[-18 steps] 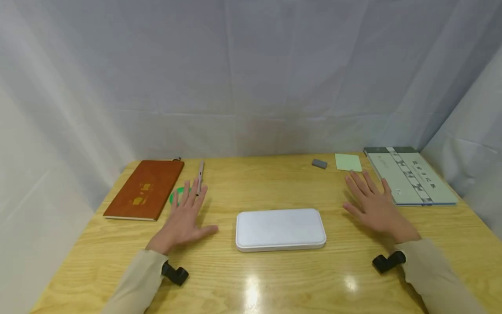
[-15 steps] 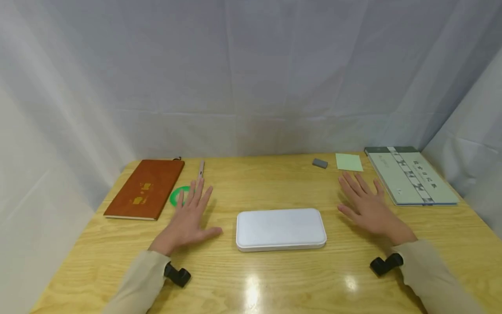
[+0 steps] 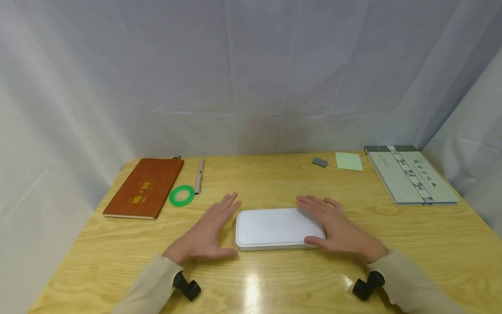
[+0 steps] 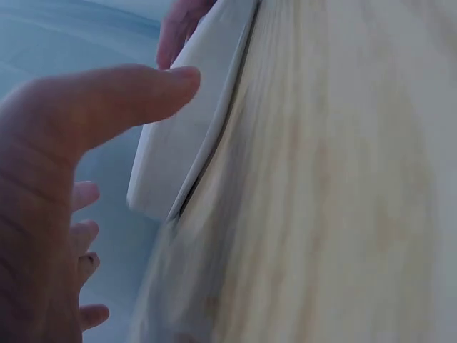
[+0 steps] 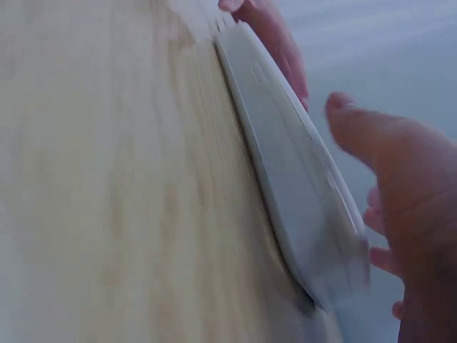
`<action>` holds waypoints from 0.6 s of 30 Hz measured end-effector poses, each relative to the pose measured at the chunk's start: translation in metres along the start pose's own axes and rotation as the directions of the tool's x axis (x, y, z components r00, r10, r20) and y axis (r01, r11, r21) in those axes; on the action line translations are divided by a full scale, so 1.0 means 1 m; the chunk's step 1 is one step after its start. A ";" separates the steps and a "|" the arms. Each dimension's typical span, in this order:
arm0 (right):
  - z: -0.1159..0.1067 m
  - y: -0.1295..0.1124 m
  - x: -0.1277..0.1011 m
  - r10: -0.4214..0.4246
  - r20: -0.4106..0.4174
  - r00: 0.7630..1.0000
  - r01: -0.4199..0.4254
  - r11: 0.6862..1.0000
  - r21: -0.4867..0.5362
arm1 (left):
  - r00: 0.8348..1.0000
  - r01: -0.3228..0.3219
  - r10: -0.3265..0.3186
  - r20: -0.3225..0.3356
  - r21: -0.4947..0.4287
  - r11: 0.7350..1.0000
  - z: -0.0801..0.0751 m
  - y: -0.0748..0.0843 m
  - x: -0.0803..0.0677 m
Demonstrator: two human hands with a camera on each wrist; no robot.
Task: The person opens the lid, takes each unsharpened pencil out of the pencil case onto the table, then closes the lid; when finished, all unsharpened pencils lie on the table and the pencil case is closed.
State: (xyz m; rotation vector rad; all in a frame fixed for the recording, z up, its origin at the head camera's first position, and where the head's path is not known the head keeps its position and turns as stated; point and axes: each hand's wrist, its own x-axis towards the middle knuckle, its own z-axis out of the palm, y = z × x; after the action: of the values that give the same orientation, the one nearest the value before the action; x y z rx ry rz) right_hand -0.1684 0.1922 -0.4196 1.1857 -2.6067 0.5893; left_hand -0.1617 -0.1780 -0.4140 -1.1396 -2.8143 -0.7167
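Note:
A flat white case (image 3: pixel 274 227) with rounded corners lies in the middle of the wooden table (image 3: pixel 274 183). My left hand (image 3: pixel 211 229) sits just beside its left end, fingers straight, thumb near the front left corner. My right hand (image 3: pixel 327 222) lies over the case's right end with fingers spread flat and the thumb at the front edge. In the left wrist view the left thumb (image 4: pixel 107 107) hovers close to the case (image 4: pixel 186 128). The right wrist view shows the right thumb (image 5: pixel 371 136) above the case (image 5: pixel 300 186). Neither hand grips anything.
At the back left lie a brown notebook (image 3: pixel 145 187), a green tape ring (image 3: pixel 182 195) and a pen (image 3: pixel 199 175). A grey eraser (image 3: pixel 320 162), a green sticky note (image 3: pixel 348 161) and a grey-green book (image 3: pixel 409 174) lie at the back right. White cloth walls enclose the table.
Both hands have moved inward and toward me, from the outer parts of the table to the two ends of the white case. The green ring and pen are now uncovered.

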 end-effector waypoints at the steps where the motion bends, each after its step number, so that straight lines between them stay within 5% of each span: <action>1: 0.002 -0.003 0.000 0.000 0.015 1.000 0.000 1.000 0.009 | 1.000 -0.005 0.005 -0.002 -0.014 1.000 0.002 0.001 0.001; 12: 0.010 -0.010 0.001 -0.028 0.025 0.999 0.028 1.000 0.014 | 0.999 -0.006 0.000 -0.055 -0.098 0.995 0.022 0.014 0.008; 18: 0.010 -0.010 0.002 -0.036 0.008 0.999 0.036 0.999 0.004 | 0.992 0.026 -0.055 -0.117 -0.233 0.972 0.027 0.014 0.008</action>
State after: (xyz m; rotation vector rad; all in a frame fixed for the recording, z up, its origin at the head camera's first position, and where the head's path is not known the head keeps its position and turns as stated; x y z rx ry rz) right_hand -0.1624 0.1809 -0.4256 1.2362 -2.5866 0.5842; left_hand -0.1541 -0.1524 -0.4307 -1.0272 -2.7133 -1.1031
